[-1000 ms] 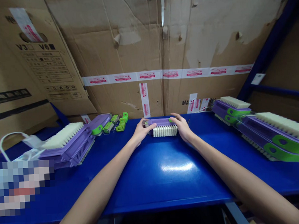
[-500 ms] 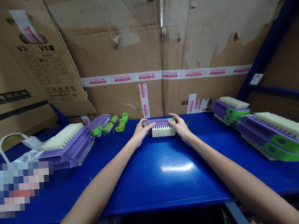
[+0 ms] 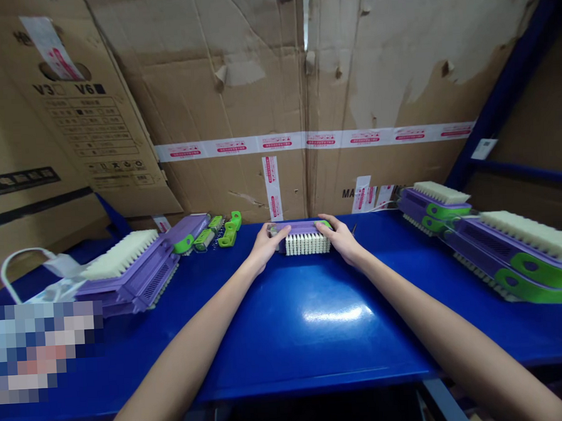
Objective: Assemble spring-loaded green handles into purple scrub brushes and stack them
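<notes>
A purple brush head with cream bristles facing down and toward me sits at the far middle of the blue table. My left hand is closed round its left end, the thumb along the top. At the other end, my right hand grips a bright green end piece, thumb toward the front. Fingers behind the brush are partly hidden. Just right of my right hand, the tip of a thin dark object shows; I cannot make out what it is.
Stacked purple brushes stand at left, near a white cable. Loose green end pieces and small springs lie behind them. More stacked brushes with green ends stand at right. A cardboard wall closes the back.
Almost nothing differs. Both hands keep their hold on the brush, and the whole view has shifted very slightly.
</notes>
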Motion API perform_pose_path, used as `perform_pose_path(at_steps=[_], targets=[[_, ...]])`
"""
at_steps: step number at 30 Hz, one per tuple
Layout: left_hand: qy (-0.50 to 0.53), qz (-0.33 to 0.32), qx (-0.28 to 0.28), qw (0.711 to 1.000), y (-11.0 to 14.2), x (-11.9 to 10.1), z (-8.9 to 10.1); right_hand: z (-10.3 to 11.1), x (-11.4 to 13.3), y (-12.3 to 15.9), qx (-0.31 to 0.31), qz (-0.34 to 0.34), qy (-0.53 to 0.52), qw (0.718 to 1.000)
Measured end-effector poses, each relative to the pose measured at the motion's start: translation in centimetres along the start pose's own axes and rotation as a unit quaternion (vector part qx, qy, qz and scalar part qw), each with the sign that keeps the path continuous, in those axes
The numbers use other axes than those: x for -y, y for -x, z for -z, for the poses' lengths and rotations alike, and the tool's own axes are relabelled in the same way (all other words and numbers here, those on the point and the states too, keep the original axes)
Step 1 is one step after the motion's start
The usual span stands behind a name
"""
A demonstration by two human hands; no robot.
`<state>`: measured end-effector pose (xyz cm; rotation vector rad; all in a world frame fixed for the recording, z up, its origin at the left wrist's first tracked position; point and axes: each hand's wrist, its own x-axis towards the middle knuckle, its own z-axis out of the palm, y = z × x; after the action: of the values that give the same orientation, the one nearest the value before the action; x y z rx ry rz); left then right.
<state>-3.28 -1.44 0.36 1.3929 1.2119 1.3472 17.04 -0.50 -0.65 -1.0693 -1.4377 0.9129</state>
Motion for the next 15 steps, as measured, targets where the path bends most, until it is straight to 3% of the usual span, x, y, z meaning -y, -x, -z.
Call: perform_pose_path(at_steps=[8,15], targets=[[-0.006,0.026,-0.061,0.998,-0.7,0.4,0.1,-0.6,0.4,0.0,-0.078,-0.05,-0.055,0.994],[-0.139,0.024,-0.102,0.985,-1.0,0.9,0.2,0.1,-1.3,-0.8,-0.141,-0.03,0.026,0.989]])
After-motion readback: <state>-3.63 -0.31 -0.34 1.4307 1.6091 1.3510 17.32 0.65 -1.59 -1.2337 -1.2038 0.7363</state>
